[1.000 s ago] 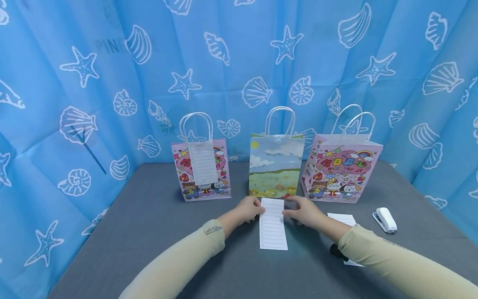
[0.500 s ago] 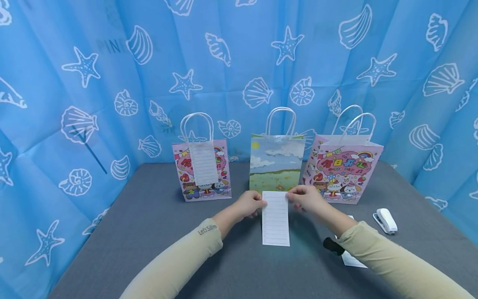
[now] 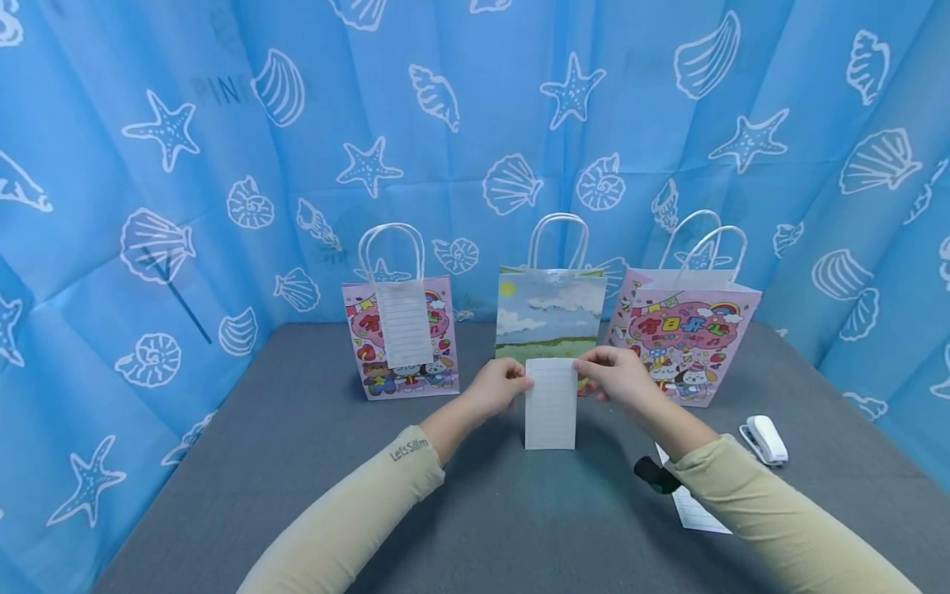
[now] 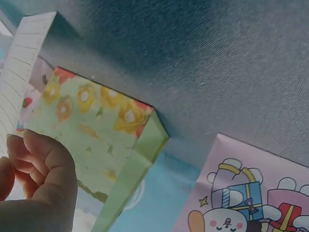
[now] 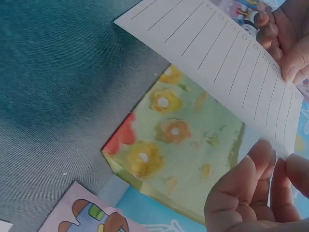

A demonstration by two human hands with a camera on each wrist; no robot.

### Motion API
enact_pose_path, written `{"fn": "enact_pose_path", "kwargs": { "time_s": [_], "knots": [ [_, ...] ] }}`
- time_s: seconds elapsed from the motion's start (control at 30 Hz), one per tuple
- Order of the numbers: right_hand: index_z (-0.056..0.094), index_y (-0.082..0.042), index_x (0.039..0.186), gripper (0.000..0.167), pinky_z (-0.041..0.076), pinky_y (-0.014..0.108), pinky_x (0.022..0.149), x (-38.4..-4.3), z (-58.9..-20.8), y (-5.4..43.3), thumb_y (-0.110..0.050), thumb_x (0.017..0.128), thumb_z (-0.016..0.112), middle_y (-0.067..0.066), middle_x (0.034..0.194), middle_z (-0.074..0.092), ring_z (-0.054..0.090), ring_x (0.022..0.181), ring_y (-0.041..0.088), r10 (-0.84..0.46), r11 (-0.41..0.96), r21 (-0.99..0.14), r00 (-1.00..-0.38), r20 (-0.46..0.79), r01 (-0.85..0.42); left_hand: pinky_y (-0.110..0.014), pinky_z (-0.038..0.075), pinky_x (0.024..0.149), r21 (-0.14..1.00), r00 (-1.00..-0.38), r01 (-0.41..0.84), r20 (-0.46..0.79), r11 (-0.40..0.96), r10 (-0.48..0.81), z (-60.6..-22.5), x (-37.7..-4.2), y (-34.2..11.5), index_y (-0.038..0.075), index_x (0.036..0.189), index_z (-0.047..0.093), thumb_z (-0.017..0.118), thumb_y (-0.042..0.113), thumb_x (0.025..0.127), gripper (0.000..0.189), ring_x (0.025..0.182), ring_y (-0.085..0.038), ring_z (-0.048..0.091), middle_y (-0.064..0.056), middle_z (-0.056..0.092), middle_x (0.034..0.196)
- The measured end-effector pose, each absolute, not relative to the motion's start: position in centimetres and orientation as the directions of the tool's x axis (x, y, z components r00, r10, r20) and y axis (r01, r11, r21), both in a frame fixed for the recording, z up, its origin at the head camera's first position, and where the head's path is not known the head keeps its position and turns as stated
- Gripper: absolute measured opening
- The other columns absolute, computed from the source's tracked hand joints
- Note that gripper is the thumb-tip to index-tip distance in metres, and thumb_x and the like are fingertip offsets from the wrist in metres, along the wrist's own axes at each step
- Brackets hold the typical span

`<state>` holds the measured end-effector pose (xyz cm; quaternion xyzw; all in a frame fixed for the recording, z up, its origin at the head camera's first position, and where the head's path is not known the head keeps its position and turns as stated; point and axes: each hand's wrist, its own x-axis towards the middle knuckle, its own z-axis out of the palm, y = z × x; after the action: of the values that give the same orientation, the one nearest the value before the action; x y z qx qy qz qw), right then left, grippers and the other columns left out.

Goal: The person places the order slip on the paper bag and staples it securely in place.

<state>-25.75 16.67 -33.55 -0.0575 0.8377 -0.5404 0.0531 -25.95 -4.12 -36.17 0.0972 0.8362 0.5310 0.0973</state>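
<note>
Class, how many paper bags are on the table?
3: a pink bag on the left, a landscape bag in the middle, partly behind the lined sheet, and a second pink bag on the right. No others show.

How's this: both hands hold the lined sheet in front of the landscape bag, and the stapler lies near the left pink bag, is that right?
One slip: the head view shows the stapler near the right pink bag, not the left. The left hand and right hand hold the sheet in front of the landscape bag.
</note>
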Motion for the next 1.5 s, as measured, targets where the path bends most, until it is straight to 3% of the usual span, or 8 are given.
{"fn": "enact_pose_path", "kwargs": {
  "time_s": [0.13, 0.3, 0.5, 0.8, 1.07, 1.3, 1.5],
  "knots": [
    [0.063, 0.006, 0.109, 0.027, 0.048, 0.028, 0.054, -25.8, -33.2, 16.7, -0.019, 0.1, 0.056, 0.01, 0.091, 0.061, 0.055, 0.068, 0.016, -0.146, 0.406, -0.912, -0.989, -0.004, -0.056, -0.029, 0.044, 0.058, 0.91, -0.964, 0.078, -0.034, 0.407, 0.262, -35.4, -25.9, -4.1, 0.0, 0.098, 0.059, 0.056, 0.012, 0.1, 0.013, 0.063, -0.014, 0.049, -0.003, 0.053, 0.08],
    [0.062, 0.005, 0.109, 0.028, 0.045, 0.028, 0.052, -25.8, -32.6, 16.7, -0.021, 0.101, 0.055, 0.013, 0.096, 0.061, 0.055, 0.067, 0.015, -0.13, 0.423, -0.902, -0.991, 0.034, -0.087, -0.036, 0.05, 0.068, 0.921, -0.972, 0.097, 0.005, 0.378, 0.237, -34.6, -26.0, -4.0, -0.001, 0.103, 0.061, 0.055, 0.013, 0.1, 0.016, 0.069, -0.014, 0.051, -0.008, 0.057, 0.087],
    [0.061, 0.006, 0.112, 0.03, 0.045, 0.025, 0.053, -26.1, -31.9, 16.6, -0.022, 0.101, 0.054, 0.011, 0.096, 0.059, 0.054, 0.068, 0.014, -0.107, 0.417, -0.902, -0.992, 0.071, -0.11, -0.026, 0.044, 0.061, 0.921, -0.976, 0.119, 0.04, 0.37, 0.215, -33.9, -26.3, -3.7, -0.001, 0.105, 0.062, 0.054, 0.014, 0.101, 0.017, 0.071, -0.017, 0.053, -0.006, 0.057, 0.087],
    [0.057, 0.006, 0.116, 0.032, 0.044, 0.022, 0.051, -26.4, -31.0, 16.3, -0.022, 0.102, 0.052, 0.009, 0.096, 0.057, 0.053, 0.065, 0.01, -0.088, 0.38, -0.92, -0.994, 0.066, -0.095, -0.034, 0.048, 0.066, 0.935, -0.985, 0.112, 0.061, 0.335, 0.161, -33.1, -26.6, -3.4, 0.0, 0.104, 0.064, 0.054, 0.015, 0.101, 0.019, 0.071, -0.018, 0.053, -0.006, 0.058, 0.088],
    [0.056, 0.006, 0.114, 0.029, 0.045, 0.021, 0.056, -27.0, -30.4, 16.3, -0.02, 0.103, 0.051, 0.008, 0.097, 0.055, 0.054, 0.071, 0.011, -0.088, 0.353, -0.928, -0.992, 0.093, -0.118, -0.028, 0.045, 0.065, 0.937, -0.989, 0.115, 0.078, 0.331, 0.125, -32.5, -27.5, -3.3, 0.001, 0.108, 0.064, 0.054, 0.018, 0.101, 0.021, 0.072, -0.015, 0.052, -0.007, 0.06, 0.095],
    [0.056, 0.006, 0.113, 0.029, 0.044, 0.022, 0.056, -27.4, -29.7, 16.1, -0.02, 0.103, 0.052, 0.005, 0.095, 0.054, 0.054, 0.071, 0.01, -0.077, 0.348, -0.928, -0.991, 0.111, -0.131, -0.029, 0.047, 0.069, 0.947, -0.99, 0.108, 0.075, 0.302, 0.119, -31.4, -28.0, -3.6, 0.001, 0.113, 0.062, 0.052, 0.018, 0.102, 0.023, 0.087, -0.029, 0.058, -0.008, 0.058, 0.096],
    [0.056, 0.006, 0.113, 0.028, 0.043, 0.021, 0.057, -28.2, -29.4, 16.0, -0.02, 0.103, 0.051, 0.004, 0.095, 0.055, 0.053, 0.07, 0.009, -0.062, 0.328, -0.933, -0.989, 0.132, -0.145, -0.029, 0.047, 0.069, 0.943, -0.988, 0.131, 0.099, 0.307, 0.116, -30.6, -28.6, -3.5, 0.0, 0.116, 0.061, 0.051, 0.017, 0.103, 0.024, 0.092, -0.034, 0.059, -0.011, 0.06, 0.099]
  ]
}}
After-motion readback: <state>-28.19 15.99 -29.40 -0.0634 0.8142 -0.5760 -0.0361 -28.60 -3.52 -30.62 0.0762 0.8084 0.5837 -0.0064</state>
